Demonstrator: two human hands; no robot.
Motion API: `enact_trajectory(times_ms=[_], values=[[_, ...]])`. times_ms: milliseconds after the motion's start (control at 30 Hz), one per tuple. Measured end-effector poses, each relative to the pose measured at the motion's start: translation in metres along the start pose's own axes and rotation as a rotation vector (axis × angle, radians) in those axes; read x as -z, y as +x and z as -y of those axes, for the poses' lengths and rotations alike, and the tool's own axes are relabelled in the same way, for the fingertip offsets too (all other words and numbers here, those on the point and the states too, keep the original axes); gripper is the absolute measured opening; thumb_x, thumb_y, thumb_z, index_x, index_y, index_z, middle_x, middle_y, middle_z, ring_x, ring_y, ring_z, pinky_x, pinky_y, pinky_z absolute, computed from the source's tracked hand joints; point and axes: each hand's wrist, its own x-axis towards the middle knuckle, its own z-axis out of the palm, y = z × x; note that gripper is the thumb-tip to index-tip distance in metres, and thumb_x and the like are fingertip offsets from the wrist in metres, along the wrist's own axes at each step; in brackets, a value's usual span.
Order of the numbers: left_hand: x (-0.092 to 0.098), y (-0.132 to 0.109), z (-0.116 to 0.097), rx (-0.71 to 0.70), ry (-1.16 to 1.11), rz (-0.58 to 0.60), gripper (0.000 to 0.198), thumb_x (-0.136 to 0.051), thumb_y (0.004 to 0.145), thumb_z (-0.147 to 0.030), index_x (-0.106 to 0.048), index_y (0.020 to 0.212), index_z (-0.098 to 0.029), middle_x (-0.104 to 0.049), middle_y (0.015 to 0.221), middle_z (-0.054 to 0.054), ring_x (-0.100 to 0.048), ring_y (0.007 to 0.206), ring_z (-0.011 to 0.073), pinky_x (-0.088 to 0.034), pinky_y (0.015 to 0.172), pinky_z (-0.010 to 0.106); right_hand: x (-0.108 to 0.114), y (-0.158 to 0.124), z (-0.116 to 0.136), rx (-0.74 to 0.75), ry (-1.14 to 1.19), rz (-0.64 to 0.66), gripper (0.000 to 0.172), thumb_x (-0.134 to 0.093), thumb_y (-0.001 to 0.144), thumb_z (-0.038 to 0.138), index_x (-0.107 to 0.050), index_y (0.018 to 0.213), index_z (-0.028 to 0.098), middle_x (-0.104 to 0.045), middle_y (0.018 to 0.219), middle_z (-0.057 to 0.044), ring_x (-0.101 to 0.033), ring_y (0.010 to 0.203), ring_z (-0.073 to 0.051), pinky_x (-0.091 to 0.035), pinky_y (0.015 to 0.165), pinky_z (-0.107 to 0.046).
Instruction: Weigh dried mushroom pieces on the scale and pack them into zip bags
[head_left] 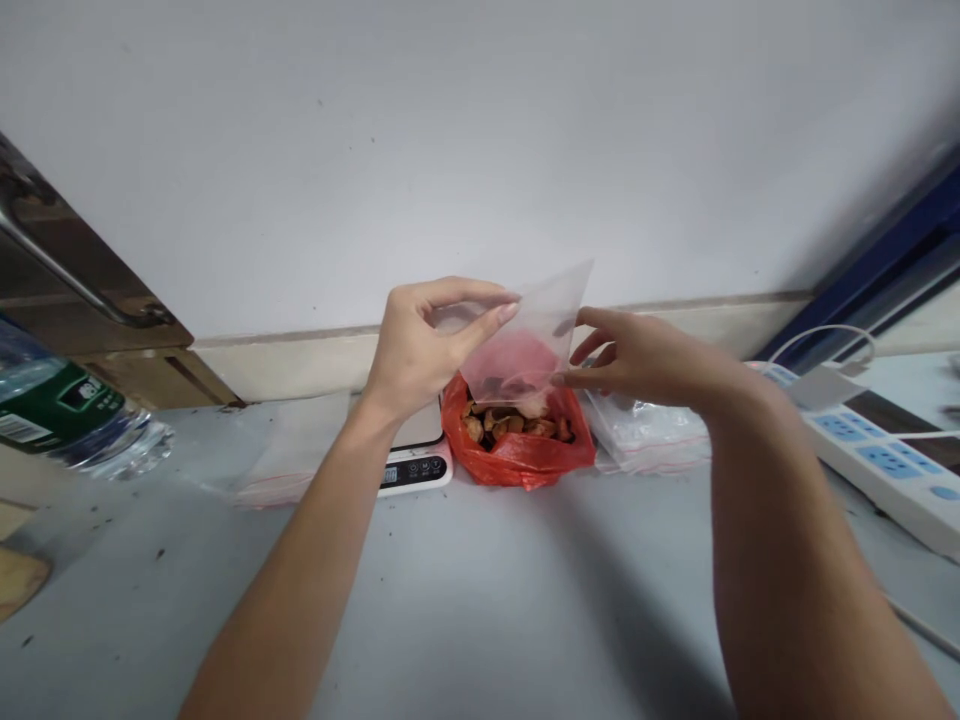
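Note:
A translucent plastic bag (529, 335) is stretched flat between my two hands, above the other things on the surface. My left hand (442, 335) pinches its upper left edge between thumb and fingers. At the bag's right edge is my right hand (630, 355), thumb in front at the lower corner and a fingertip showing faintly behind the film. Directly below sits an open red plastic bag (517, 465), filled with dried brown slices (517, 425). Just left of it, a white kitchen scale (416, 470) is partly hidden by my left forearm; part of its lit display shows.
Clear zip bags (652, 435) lie to the right of the red bag, and more flat bags (277, 450) to the left. A power strip (885, 460) with cables is at right. A green-labelled water bottle (75, 410) stands at left. The wall (480, 150) rises behind.

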Motion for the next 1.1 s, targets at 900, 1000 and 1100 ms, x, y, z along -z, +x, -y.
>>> enact_trajectory(times_ms=[900,1000,1100], values=[[0.173,-0.032,0.020,0.675,0.348,-0.136,0.040,-0.076,0.082,-0.059,-0.070,0.066,-0.022,-0.071,0.074,0.006,-0.067,0.078,0.0206,-0.053,0.070,0.027,-0.092,0.017,0.102,0.314,0.651,-0.264,0.024,-0.073,0.083,0.042,-0.070,0.098,0.023,-0.074,0.080,-0.003,-0.071,0.074,-0.021,-0.058,0.069,-0.035],[0.206,-0.052,0.027,0.995,0.460,-0.122,0.040,-0.071,0.083,-0.062,-0.072,0.073,-0.023,-0.074,0.076,0.009,-0.071,0.078,0.0255,-0.054,0.065,0.030,-0.127,0.022,0.138,0.553,0.309,-0.368,0.020,-0.056,0.096,0.029,-0.075,0.103,0.024,-0.076,0.088,-0.006,-0.070,0.080,-0.020,-0.055,0.075,-0.034],[0.221,-0.071,0.038,1.270,0.396,-0.096,0.044,-0.074,0.076,-0.067,-0.067,0.073,-0.023,-0.074,0.074,0.009,-0.073,0.075,0.0298,-0.057,0.063,0.035,-0.166,0.016,0.170,0.794,-0.091,-0.236,0.029,-0.049,0.099,0.013,-0.077,0.097,0.022,-0.076,0.091,-0.010,-0.068,0.088,-0.022,-0.049,0.071,-0.031]])
